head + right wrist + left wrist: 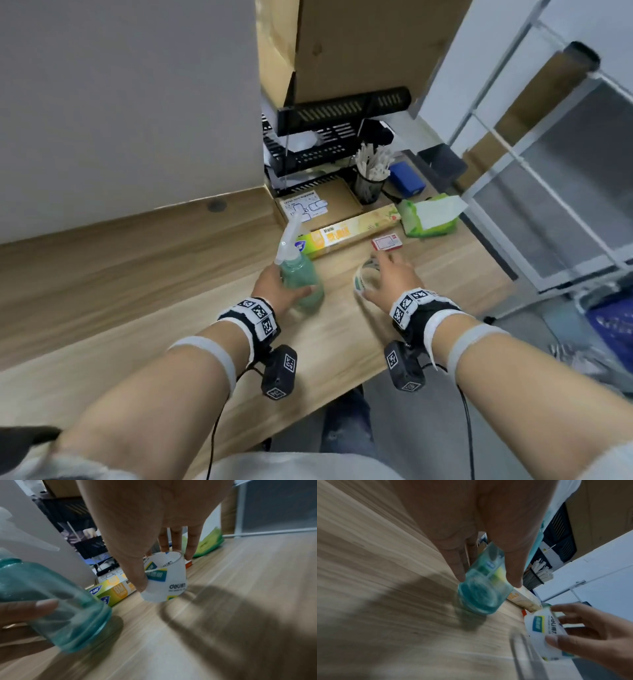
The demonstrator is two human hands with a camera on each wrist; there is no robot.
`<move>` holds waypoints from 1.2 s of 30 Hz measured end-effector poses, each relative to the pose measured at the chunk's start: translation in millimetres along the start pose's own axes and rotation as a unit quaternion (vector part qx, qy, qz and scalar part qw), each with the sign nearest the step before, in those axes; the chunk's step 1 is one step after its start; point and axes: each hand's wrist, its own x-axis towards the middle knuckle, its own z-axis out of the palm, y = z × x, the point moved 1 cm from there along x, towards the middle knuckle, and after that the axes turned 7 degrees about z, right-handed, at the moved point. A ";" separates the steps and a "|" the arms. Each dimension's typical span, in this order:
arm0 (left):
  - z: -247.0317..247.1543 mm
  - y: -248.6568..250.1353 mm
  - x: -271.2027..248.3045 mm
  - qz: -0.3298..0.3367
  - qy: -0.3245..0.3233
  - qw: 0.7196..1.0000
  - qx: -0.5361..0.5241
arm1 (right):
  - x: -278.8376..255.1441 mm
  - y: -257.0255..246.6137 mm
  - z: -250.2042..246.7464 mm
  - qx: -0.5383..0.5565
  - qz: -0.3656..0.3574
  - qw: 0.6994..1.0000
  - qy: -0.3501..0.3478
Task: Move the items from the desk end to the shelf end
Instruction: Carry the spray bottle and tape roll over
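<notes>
My left hand (274,286) grips a green-tinted spray bottle (301,279) with a white trigger head, tilted and held just above the wooden desk (137,274); in the left wrist view the bottle (484,588) sits between thumb and fingers. My right hand (383,281) grips a white roll of tape (364,277) printed with blue and yellow labels, thumb on its near side and fingers on the far side; the right wrist view shows the roll (164,578) lifted slightly off the desk.
Toward the shelf end lie a long yellow-green box (349,234), a small red-and-white box (386,243), a green tissue pack (430,216), a flat cardboard parcel (318,204), a mesh cup of sticks (370,181) and a black tiered tray rack (322,147).
</notes>
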 end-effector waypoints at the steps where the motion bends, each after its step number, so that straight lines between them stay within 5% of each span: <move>1: 7.4 1.9 6.0 -0.015 0.007 1.000 0.013 | 17.9 0.3 0.5 -0.014 -0.029 0.999 -0.001; 9: 55.6 21.4 25.1 -0.072 0.114 0.990 0.041 | 97.4 1.9 11.7 -0.100 -0.196 0.975 -0.032; 18: 69.3 22.7 20.3 -0.109 0.169 0.980 -0.003 | 100.0 6.2 7.3 -0.097 -0.229 0.968 0.017; 28: -20.8 16.8 -47.8 -0.071 0.235 0.969 -0.004 | 56.9 -58.5 -35.4 -0.039 -0.221 0.972 0.073; 36: -101.4 6.9 -119.0 0.007 0.244 0.969 -0.029 | -31.6 -101.4 -70.3 0.003 -0.191 0.968 0.161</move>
